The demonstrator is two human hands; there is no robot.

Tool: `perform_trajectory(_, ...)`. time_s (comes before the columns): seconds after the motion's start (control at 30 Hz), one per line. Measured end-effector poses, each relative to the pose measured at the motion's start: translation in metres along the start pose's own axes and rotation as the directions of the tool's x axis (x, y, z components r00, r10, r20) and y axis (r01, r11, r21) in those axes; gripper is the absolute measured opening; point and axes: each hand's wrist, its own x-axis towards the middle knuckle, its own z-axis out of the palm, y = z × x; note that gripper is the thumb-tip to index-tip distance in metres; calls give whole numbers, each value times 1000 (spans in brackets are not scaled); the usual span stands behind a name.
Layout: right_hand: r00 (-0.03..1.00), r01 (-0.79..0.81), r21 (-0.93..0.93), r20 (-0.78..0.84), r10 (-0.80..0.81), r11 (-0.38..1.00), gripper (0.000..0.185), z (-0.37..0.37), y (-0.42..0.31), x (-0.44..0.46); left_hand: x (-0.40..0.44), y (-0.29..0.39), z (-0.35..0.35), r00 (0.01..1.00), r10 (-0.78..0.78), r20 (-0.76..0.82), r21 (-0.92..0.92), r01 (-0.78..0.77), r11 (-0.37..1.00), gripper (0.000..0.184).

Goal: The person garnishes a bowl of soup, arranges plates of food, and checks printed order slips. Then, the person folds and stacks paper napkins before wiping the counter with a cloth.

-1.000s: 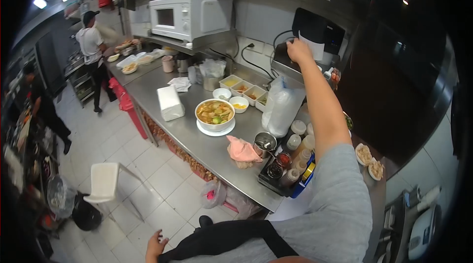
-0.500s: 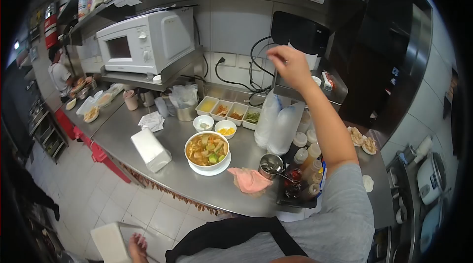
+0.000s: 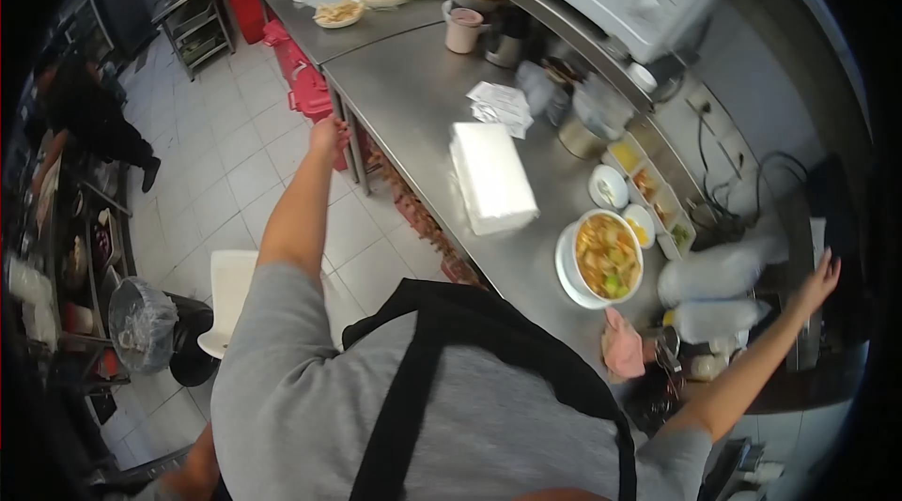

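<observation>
Left hand [image 3: 327, 137]: seen against red bin [image 3: 310, 92]; cannot tell whether grip is closed. Right hand [image 3: 819, 287]: fingers spread, near plastic bags [image 3: 707, 276] on bench [image 3: 404, 92]. Soup bowl [image 3: 608, 257] on plate [image 3: 567, 271], same bench.

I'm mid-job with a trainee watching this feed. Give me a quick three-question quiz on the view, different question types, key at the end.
1. What is directly under the soup bowl?
2. True or false: the left hand and the right hand are both clear of the soup bowl.
3. The cloth near the soup bowl is: (a) green (b) pink (c) blue.

Key: 1. A white plate. 2. True. 3. b.
</observation>
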Motion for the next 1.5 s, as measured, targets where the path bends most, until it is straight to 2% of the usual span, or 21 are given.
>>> perform_trajectory(0.07,983,-157,18,-92,158,987,68,-1,-18,-16,57,7,14,999,25,-25,-13,-26,1000,29)
perform_trajectory(0.1,995,-95,-8,-33,95,995,63,-17,1,-5,76,15,22,997,55,-56,22,-54,998,30)
perform_trajectory(0.27,962,-206,-2,-184,203,978,60,3,-41,-39,165,40,53,989,142,-32,52,-140,989,27)
perform_trajectory(0.37,987,-50,-126,-158,30,991,62,-5,-31,-31,197,44,65,965,259,37,125,-261,957,25)
perform_trajectory(0.47,945,-14,-121,-327,-27,993,64,18,-44,-53,195,64,88,973,207,-98,-42,-212,976,22)
perform_trajectory(0.53,951,-42,-204,-308,-23,978,55,10,-45,-56,237,65,77,976,216,6,-147,-213,966,20)
perform_trajectory(0.57,940,1,-341,-321,-118,940,49,17,-56,-64,285,58,67,977,212,16,-11,-212,977,19)
perform_trajectory(0.6,925,10,-649,-284,-254,761,47,27,-77,-72,371,24,38,802,452,390,-480,-242,843,31)
perform_trajectory(0.63,910,70,-762,-217,-355,644,48,-4,-49,-55,361,42,45,917,212,338,-319,-100,942,44)
perform_trajectory(0.67,910,-66,-647,-352,-220,760,52,4,-56,-60,359,59,51,960,105,260,-411,11,912,48)
perform_trajectory(0.7,798,-9,-721,-423,-429,693,55,9,-45,-65,368,71,58,962,106,253,-292,-29,956,52)
perform_trajectory(0.73,739,8,-719,-464,-488,695,55,27,-48,-79,400,77,60,982,47,181,-295,9,956,56)
perform_trajectory(0.77,747,-41,-699,-496,-442,714,56,41,-56,-91,418,88,64,988,22,156,-243,16,970,63)
perform_trajectory(0.8,751,-99,-594,-571,-331,798,57,58,-66,-98,421,98,75,998,-26,49,-382,43,923,66)
perform_trajectory(0.83,772,-163,-530,-594,-227,832,58,68,-70,-101,439,93,67,987,38,154,-358,20,934,67)
perform_trajectory(0.87,724,-81,-738,-506,-469,670,66,67,-57,-99,433,102,76,998,45,50,-250,-31,968,62)
perform_trajectory(1.0,759,-234,-764,-530,-378,601,87,97,-79,-114,459,112,85,998,19,53,-182,-8,983,48)
perform_trajectory(1.07,807,-249,-647,-550,-215,721,93,70,-67,-107,464,114,95,997,-8,79,-142,19,990,48)
perform_trajectory(1.17,856,-311,-563,-517,-33,765,100,56,-68,-104,465,115,100,993,-42,112,-96,53,994,46)
perform_trajectory(1.27,877,-388,-663,-478,37,640,107,61,-87,-113,458,124,103,986,-60,154,-52,69,996,45)
perform_trajectory(1.5,897,-328,-637,-442,17,698,111,68,-95,-119,409,159,76,956,-102,274,44,93,995,43)
